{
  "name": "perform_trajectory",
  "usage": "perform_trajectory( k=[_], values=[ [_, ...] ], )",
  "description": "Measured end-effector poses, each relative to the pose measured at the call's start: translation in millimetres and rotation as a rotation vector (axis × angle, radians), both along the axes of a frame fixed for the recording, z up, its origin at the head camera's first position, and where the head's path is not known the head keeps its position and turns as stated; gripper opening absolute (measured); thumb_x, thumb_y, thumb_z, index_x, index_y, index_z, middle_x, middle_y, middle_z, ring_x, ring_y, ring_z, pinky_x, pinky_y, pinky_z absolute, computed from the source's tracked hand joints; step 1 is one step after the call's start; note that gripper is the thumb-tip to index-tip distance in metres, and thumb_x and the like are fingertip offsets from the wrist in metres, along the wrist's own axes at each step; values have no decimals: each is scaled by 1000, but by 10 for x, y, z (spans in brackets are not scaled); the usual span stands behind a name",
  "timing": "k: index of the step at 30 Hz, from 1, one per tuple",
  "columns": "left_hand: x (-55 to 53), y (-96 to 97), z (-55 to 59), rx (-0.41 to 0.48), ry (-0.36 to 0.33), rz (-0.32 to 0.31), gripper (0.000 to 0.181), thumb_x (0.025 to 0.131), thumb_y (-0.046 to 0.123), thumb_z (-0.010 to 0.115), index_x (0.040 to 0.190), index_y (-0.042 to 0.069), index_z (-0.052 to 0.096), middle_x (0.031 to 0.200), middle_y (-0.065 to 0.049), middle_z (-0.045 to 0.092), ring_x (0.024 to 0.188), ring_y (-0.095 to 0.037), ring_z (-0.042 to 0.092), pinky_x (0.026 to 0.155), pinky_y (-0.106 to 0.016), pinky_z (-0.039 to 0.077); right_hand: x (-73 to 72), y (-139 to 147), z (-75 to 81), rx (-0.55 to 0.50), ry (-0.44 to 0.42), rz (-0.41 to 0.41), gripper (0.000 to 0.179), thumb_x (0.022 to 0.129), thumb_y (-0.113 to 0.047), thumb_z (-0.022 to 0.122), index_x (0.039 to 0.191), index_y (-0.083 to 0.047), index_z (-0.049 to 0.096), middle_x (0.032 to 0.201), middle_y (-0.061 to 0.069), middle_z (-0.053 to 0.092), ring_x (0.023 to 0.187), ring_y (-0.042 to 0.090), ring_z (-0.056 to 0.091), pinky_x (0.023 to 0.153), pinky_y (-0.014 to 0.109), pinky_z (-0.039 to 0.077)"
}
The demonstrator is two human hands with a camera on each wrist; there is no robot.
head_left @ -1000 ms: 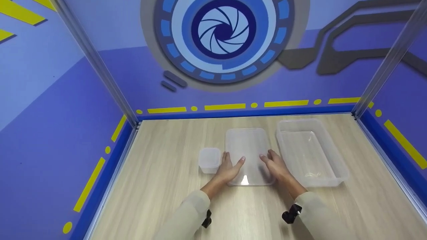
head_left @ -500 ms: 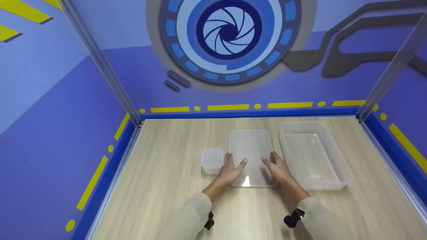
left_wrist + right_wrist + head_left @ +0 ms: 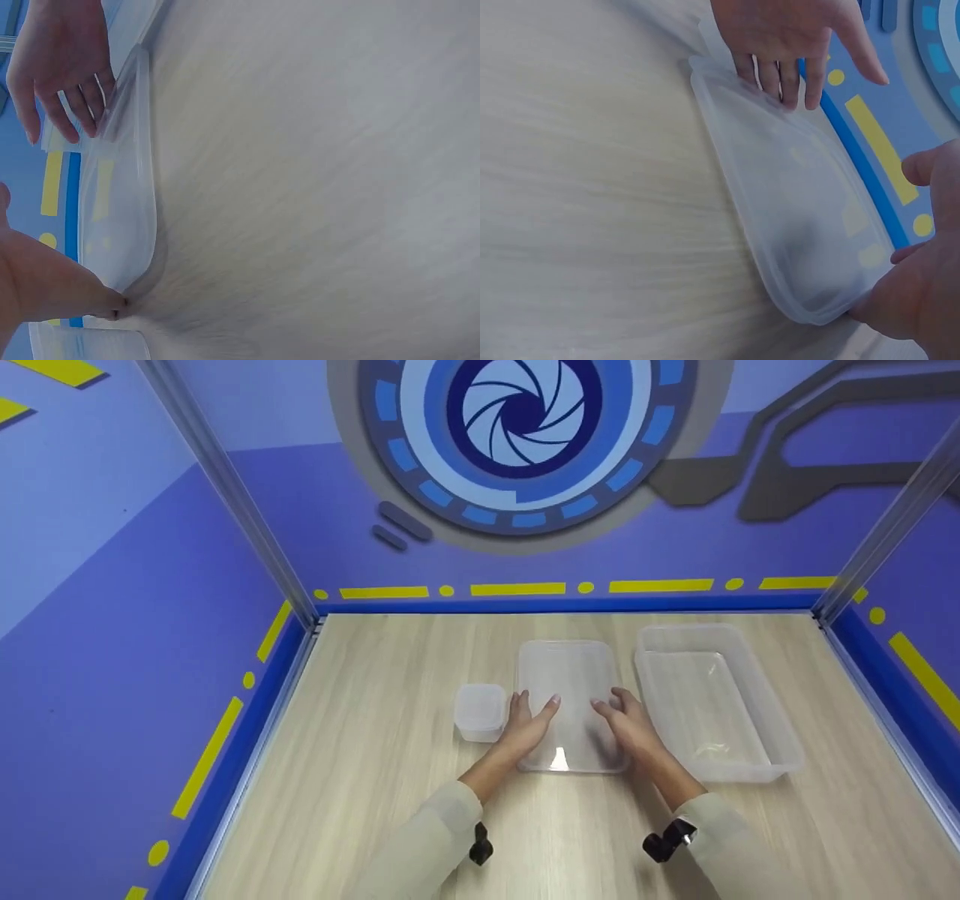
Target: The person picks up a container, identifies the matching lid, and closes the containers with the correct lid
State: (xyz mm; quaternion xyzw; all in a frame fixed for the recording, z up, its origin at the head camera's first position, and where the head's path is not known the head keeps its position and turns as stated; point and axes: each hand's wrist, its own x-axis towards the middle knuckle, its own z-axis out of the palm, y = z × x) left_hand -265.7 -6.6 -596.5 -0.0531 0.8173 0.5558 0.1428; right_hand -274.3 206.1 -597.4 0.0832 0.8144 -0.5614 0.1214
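A translucent rectangular plastic lid (image 3: 574, 675) lies flat on the wooden table, between my two hands. My left hand (image 3: 527, 729) stands along its left edge, fingers extended and thumb raised over the lid. On the opposite side, my right hand (image 3: 634, 731) mirrors it, its thumb also above the lid. In the left wrist view the left fingertips (image 3: 116, 304) come down right at the lid's rim. The right wrist view shows the right hand (image 3: 922, 292) beside the near corner of the lid, with neither hand curled round it.
Just left of my left hand sits a small square lidded container (image 3: 480, 711). A large open translucent plastic box (image 3: 780, 735) stands to the right of my right hand. Printed blue panels (image 3: 450, 555) wall the table (image 3: 375, 697) at the back and sides.
The head view has shifted slightly, moving the scene a little up and right in the picture. Both hands keep their places beside the lid, and the containers stay put.
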Motion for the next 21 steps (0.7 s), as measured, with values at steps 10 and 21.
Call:
perform_trajectory(
  k=[10,21],
  values=[
    [64,76,118,95,19,67,98,102,68,49,169,5,17,174,-25,7,160,-46,9,128,-61,12,20,83,257,-40,42,12,78,107,-41,57,164,3,26,171,31,18,159,46,14,128,58,16],
    [113,187,299,106,81,148,86,102,62,53,166,8,30,169,-20,31,156,-42,30,126,-56,26,6,277,562,-115,90,18,80,110,-37,56,165,6,18,172,28,18,160,42,17,129,54,16]
  ],
)
